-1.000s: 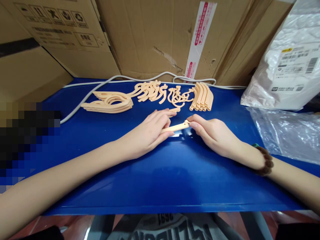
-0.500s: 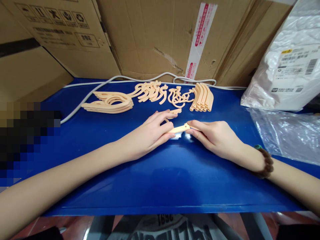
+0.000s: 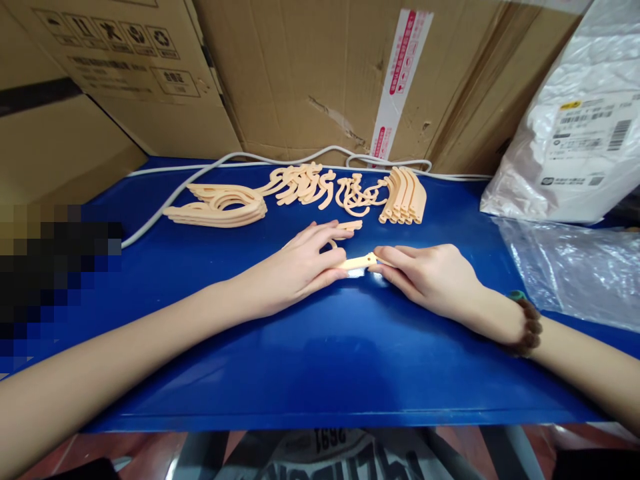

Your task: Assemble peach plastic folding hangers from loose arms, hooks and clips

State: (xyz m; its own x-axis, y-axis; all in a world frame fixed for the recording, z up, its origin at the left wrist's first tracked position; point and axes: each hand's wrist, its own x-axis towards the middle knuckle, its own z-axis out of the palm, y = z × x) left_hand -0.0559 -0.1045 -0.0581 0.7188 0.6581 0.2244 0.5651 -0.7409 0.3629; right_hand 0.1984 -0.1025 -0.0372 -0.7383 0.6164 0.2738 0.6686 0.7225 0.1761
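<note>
A cream plastic folding hanger (image 3: 357,263) lies between my two hands, low over the blue table. My left hand (image 3: 303,265) grips one arm of it, thumb in front, the other fingers laid over the top. Part of it shows beyond my left fingertips; the rest is hidden under that hand. My right hand (image 3: 433,272) pinches a thin piece at the right end, beside a small round hole. Whether that piece is seated in the end cannot be made out. Behind my hands lie loose hanger hooks (image 3: 326,189) and a stack of curved hanger arms (image 3: 407,193).
Several stacked hanger pieces (image 3: 215,215) lie at the back left of the blue table (image 3: 350,373). A white cable (image 3: 175,199) runs along the back. Cardboard boxes (image 3: 300,73) stand behind it. On the right are a white plastic parcel (image 3: 545,153) and clear plastic film (image 3: 565,280).
My right hand and the hanger's right end have dropped slightly and shifted a little left. My left hand keeps almost the same place and grip.
</note>
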